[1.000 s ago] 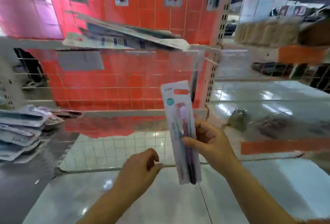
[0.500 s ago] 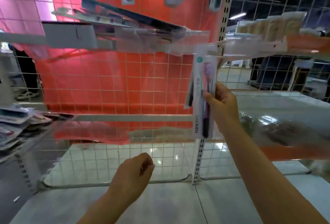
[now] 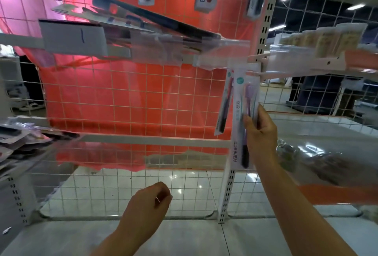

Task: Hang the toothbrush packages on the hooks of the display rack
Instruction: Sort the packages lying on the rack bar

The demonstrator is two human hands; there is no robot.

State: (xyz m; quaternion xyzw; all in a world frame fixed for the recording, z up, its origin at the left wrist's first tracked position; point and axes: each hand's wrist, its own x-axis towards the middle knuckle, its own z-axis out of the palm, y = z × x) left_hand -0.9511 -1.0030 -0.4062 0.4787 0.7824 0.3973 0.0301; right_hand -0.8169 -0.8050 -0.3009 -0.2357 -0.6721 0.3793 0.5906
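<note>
Toothbrush package (image 3: 243, 116), one pinched by right hand (image 3: 260, 131), has risen toward two o'clock beside one hung package (image 3: 224, 110); left hand (image 3: 149, 200) stays loosely curled, holding nothing.

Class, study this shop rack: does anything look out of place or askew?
Yes. Several toothbrush packages lie slanted in a loose pile on the upper shelf instead of hanging from the wire grid. More packages sit heaped at the left. The right hand holds one package upright.
</note>
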